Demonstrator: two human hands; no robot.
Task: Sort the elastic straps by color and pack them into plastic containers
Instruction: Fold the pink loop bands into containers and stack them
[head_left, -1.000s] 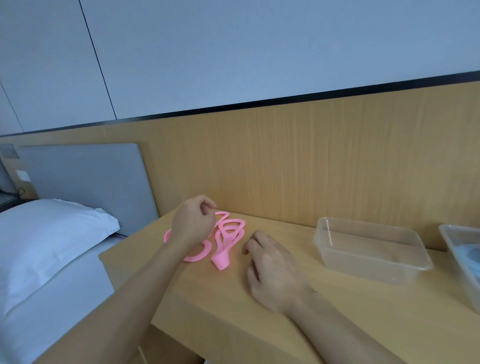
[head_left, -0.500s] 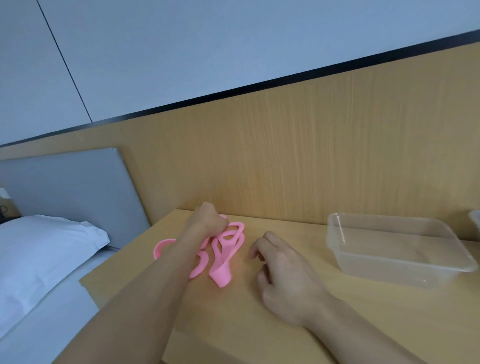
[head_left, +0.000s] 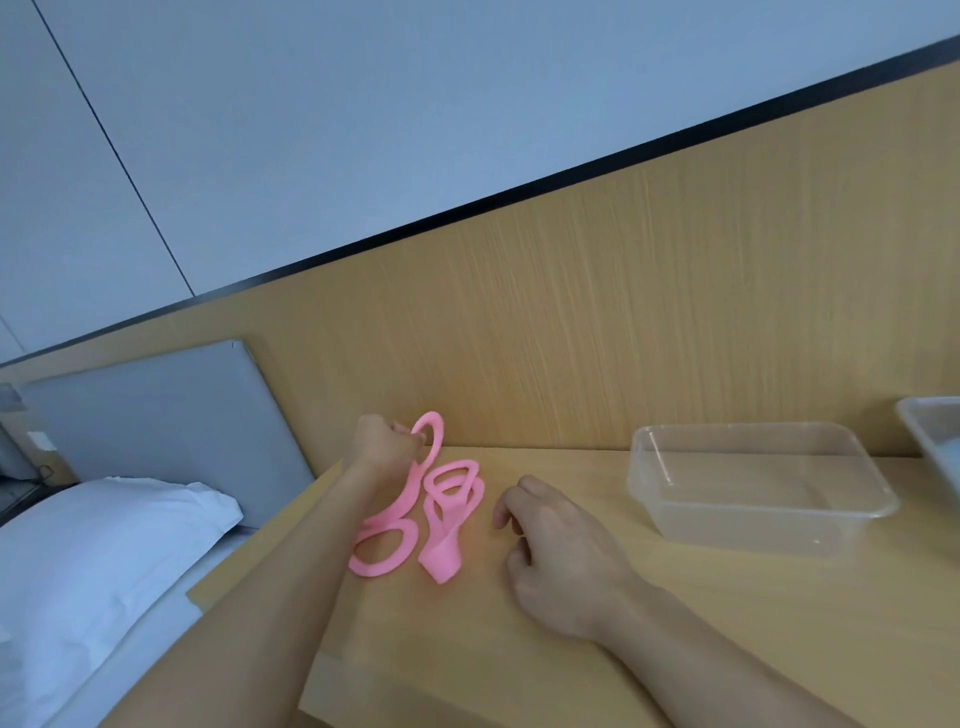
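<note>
The left hand (head_left: 382, 441) pinches the top loop of one pink strap (head_left: 415, 491), whose lower loop lies on the table (head_left: 675, 623) below the fingers, with the other straps (head_left: 451, 514) heaped just right of it; the right hand (head_left: 561, 551) rests beside the heap, fingers loosely bent, holding nothing. I judge the pink packing hardly begun: the clear box (head_left: 769, 530) well right of the fingers is empty, a second box (head_left: 919, 431) beyond seems to hold something blue, and only the right hand lies between

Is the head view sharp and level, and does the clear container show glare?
Head view: tilted, the black trim runs diagonally; slightly soft throughout; light even, shadows faint. The container shows only small glints on its wall; the pink straps are clear to see.
</note>
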